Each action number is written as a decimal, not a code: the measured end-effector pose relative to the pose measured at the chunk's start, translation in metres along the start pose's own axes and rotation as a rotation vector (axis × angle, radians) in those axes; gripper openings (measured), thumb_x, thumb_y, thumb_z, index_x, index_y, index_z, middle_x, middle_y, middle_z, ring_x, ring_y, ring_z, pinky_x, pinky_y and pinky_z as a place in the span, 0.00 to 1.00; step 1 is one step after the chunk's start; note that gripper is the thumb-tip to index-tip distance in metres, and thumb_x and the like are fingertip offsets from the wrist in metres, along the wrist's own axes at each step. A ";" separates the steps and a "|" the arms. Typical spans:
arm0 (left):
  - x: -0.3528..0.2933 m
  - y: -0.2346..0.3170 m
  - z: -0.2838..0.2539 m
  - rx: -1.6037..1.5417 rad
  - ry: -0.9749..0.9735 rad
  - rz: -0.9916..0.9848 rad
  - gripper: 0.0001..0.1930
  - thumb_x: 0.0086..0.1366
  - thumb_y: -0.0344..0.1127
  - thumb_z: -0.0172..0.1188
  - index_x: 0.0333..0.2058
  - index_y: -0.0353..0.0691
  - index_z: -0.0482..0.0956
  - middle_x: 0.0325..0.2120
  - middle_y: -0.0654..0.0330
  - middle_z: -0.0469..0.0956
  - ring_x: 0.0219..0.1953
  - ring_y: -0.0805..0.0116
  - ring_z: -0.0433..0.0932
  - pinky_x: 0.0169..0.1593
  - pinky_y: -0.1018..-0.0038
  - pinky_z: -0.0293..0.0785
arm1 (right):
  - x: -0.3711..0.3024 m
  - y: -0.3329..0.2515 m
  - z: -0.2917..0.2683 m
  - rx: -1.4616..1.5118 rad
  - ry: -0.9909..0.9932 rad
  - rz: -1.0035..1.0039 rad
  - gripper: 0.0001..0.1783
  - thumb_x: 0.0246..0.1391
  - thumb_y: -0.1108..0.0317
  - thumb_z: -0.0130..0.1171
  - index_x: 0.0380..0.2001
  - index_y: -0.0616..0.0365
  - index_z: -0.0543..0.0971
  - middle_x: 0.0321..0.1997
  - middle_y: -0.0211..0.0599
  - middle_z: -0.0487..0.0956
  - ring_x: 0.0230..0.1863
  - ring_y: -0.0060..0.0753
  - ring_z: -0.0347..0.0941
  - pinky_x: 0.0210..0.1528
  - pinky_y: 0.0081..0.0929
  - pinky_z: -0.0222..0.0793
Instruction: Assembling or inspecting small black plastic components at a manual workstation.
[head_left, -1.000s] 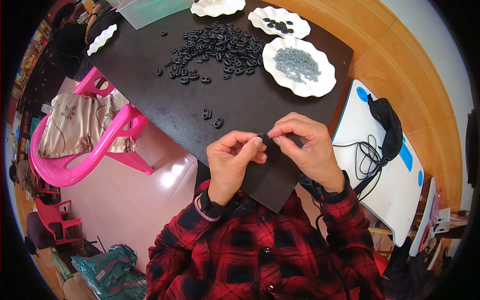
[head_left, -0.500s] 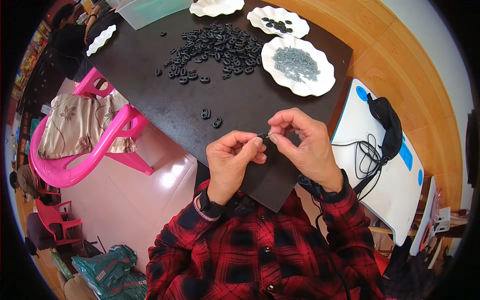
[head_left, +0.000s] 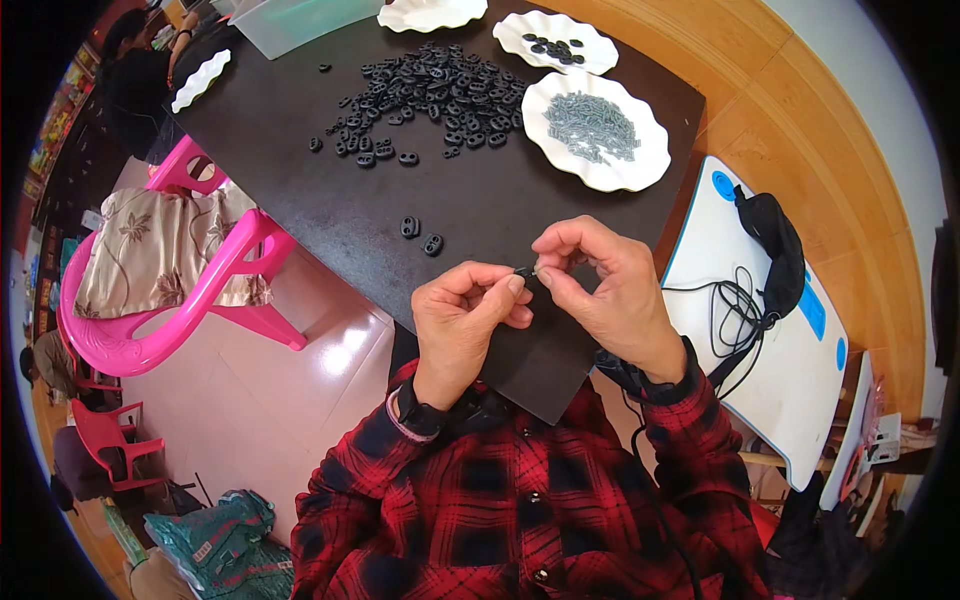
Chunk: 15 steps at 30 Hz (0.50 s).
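Between thumb and forefinger, my left hand (head_left: 464, 318) pinches a small black cord-lock piece (head_left: 522, 272). My right hand (head_left: 612, 290) is closed in a pinch right beside it, on a tiny thin metallic piece that looks like a spring; the fingers cover most of it. Both hands meet over the near corner of the dark table. Two black two-hole cord locks (head_left: 432, 244) lie just beyond my left hand. Farther off is a heap of the same black cord locks (head_left: 440, 95). Small grey metal springs (head_left: 590, 127) fill part of a white scalloped plate (head_left: 641, 168).
Behind that plate, another white plate (head_left: 512, 38) holds several black oval pieces. A pale plastic bin (head_left: 300, 28) stands at the far edge. To the left is a pink chair (head_left: 130, 345) with a cloth; to the right, a white board (head_left: 715, 260) bears black cords.
My right fingertips have shifted very slightly left, toward the black piece. Otherwise both hands keep the same pinch, and the things on the table stay put.
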<state>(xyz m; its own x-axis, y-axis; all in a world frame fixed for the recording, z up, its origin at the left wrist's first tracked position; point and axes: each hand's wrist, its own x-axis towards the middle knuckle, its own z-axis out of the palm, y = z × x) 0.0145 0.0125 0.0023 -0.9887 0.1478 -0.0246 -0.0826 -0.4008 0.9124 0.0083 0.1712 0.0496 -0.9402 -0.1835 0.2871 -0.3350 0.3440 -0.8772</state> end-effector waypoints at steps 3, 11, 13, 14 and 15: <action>-0.001 0.002 0.000 -0.002 0.005 0.002 0.03 0.59 0.25 0.55 0.31 0.31 0.76 0.24 0.55 0.78 0.21 0.73 0.76 0.28 0.79 0.75 | 0.001 -0.001 0.001 0.014 -0.016 -0.011 0.10 0.43 0.82 0.56 0.33 0.65 0.74 0.27 0.31 0.74 0.29 0.18 0.71 0.34 0.17 0.68; -0.011 -0.005 -0.004 -0.006 -0.099 -0.045 0.04 0.59 0.27 0.55 0.31 0.32 0.76 0.24 0.61 0.77 0.23 0.77 0.76 0.29 0.81 0.74 | -0.014 -0.005 0.005 -0.100 0.046 -0.064 0.08 0.42 0.81 0.56 0.30 0.66 0.73 0.27 0.32 0.75 0.28 0.17 0.70 0.32 0.16 0.67; -0.016 -0.007 -0.001 -0.048 -0.115 -0.059 0.05 0.59 0.28 0.56 0.31 0.32 0.76 0.24 0.60 0.78 0.23 0.77 0.76 0.29 0.82 0.74 | -0.020 -0.009 0.009 -0.069 0.065 -0.098 0.07 0.42 0.81 0.56 0.29 0.66 0.73 0.27 0.32 0.75 0.27 0.17 0.70 0.31 0.16 0.66; -0.018 -0.006 -0.004 -0.035 -0.094 -0.026 0.05 0.59 0.28 0.56 0.31 0.32 0.76 0.24 0.60 0.78 0.23 0.77 0.76 0.29 0.82 0.74 | -0.020 -0.015 0.010 -0.037 0.049 -0.064 0.07 0.42 0.81 0.56 0.29 0.66 0.73 0.26 0.32 0.75 0.27 0.17 0.69 0.31 0.16 0.66; -0.023 -0.005 -0.003 -0.034 -0.082 -0.017 0.05 0.59 0.29 0.56 0.31 0.32 0.76 0.24 0.60 0.78 0.24 0.77 0.76 0.29 0.82 0.74 | -0.021 -0.021 0.009 -0.010 0.038 -0.020 0.06 0.43 0.81 0.56 0.29 0.66 0.73 0.26 0.31 0.74 0.26 0.17 0.69 0.30 0.16 0.66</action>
<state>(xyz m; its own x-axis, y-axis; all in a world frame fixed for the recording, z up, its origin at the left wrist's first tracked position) 0.0376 0.0081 -0.0029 -0.9737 0.2276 -0.0052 -0.1048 -0.4279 0.8977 0.0360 0.1596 0.0585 -0.9349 -0.1556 0.3190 -0.3542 0.3503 -0.8671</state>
